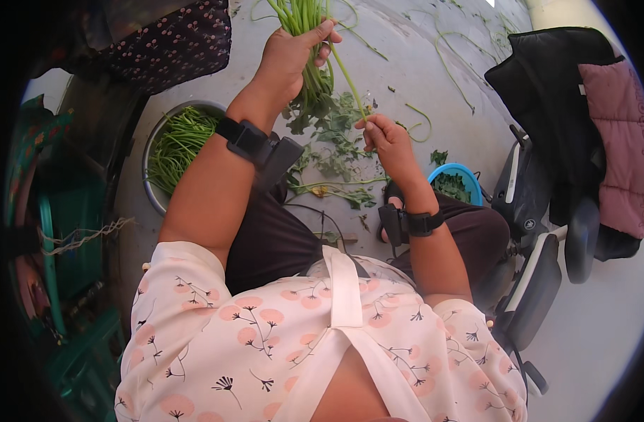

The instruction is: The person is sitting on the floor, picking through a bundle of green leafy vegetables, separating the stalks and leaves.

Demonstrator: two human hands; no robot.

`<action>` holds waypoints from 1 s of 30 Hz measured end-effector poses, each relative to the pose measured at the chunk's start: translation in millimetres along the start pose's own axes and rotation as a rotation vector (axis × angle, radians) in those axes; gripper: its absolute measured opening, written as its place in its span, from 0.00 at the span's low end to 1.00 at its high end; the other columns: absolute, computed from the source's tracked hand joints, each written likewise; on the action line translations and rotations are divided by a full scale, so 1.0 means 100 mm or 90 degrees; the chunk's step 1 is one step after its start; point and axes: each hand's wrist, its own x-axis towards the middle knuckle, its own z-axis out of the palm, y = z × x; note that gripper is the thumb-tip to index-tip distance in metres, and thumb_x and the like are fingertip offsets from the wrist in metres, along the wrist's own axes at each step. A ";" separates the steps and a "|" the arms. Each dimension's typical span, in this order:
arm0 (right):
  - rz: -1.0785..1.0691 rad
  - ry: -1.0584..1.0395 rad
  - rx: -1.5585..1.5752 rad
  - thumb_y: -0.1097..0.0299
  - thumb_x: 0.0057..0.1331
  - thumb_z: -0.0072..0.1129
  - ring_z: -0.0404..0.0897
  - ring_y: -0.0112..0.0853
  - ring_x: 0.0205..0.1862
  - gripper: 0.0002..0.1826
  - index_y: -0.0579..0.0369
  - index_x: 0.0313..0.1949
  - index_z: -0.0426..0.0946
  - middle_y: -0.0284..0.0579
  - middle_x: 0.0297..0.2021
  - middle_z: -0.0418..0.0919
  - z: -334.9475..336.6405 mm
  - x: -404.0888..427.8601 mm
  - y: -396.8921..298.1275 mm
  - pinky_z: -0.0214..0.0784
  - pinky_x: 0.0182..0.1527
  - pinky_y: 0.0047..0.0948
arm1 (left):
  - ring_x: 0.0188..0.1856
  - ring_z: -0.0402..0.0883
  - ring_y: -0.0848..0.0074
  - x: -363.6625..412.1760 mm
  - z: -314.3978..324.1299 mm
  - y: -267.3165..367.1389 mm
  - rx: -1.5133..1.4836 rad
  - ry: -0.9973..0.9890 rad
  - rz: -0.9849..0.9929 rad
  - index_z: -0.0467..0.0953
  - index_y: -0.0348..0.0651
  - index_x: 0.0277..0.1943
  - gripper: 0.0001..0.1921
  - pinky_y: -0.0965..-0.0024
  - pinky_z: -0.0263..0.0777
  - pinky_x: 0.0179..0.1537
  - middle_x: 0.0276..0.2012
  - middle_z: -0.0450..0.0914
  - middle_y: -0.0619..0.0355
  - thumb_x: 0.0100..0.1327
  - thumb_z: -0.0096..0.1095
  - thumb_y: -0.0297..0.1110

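Note:
A thick bunch of long green leafy stems [305,18] is gripped in my left hand [301,58], with leaves hanging below the fist. My right hand [388,140], lower and to the right, pinches the end of a single green stem [347,76] that runs up to the left hand. Beside my left forearm is a metal basin [145,153] full of thin green stems [179,147]. Near my right wrist, a blue plastic bowl [476,184] contains dark green leaves [451,185].
Loose leaves [335,150] and stray stems [451,68] lie on the grey floor. At the right is a wheeled seat or vehicle [533,285] with a black and pink padded cover [612,142]. Green plastic furniture [79,242] stands at the left, below a cherry-patterned cloth [179,42].

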 end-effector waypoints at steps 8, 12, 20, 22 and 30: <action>0.053 -0.015 0.114 0.69 0.78 0.50 0.70 0.20 0.26 0.10 0.58 0.44 0.81 0.32 0.22 0.72 0.09 -0.12 0.66 0.64 0.32 0.24 | 0.27 0.73 0.81 0.18 -0.43 0.17 -0.131 0.144 0.062 0.77 0.41 0.40 0.06 0.76 0.69 0.28 0.29 0.78 0.62 0.75 0.62 0.32; 0.008 -0.016 -0.081 0.68 0.78 0.52 0.78 0.26 0.37 0.12 0.60 0.53 0.80 0.39 0.33 0.81 0.08 -0.09 0.73 0.71 0.43 0.27 | 0.27 0.73 0.82 0.17 -0.49 0.23 -0.169 0.184 0.085 0.78 0.40 0.40 0.06 0.76 0.68 0.28 0.30 0.79 0.61 0.75 0.63 0.32; -0.112 0.063 0.289 0.63 0.80 0.52 0.83 0.31 0.50 0.18 0.62 0.61 0.77 0.45 0.49 0.85 0.00 0.25 -0.13 0.76 0.52 0.27 | 0.28 0.73 0.85 -0.17 -0.03 0.16 0.162 -0.127 -0.059 0.82 0.39 0.47 0.10 0.79 0.65 0.29 0.34 0.85 0.62 0.71 0.69 0.36; -0.117 0.090 0.326 0.63 0.79 0.53 0.82 0.28 0.46 0.17 0.63 0.57 0.79 0.43 0.46 0.84 -0.06 0.32 -0.36 0.76 0.48 0.26 | 0.26 0.75 0.84 -0.24 0.13 0.06 0.190 -0.212 -0.110 0.83 0.39 0.44 0.09 0.79 0.66 0.26 0.32 0.86 0.59 0.69 0.71 0.36; -0.095 0.160 0.357 0.64 0.76 0.60 0.79 0.26 0.31 0.11 0.61 0.46 0.79 0.40 0.34 0.83 -0.17 0.24 -0.47 0.72 0.36 0.25 | 0.26 0.76 0.85 -0.30 0.35 -0.08 0.282 -0.332 -0.261 0.81 0.37 0.48 0.11 0.80 0.70 0.27 0.33 0.87 0.56 0.67 0.72 0.33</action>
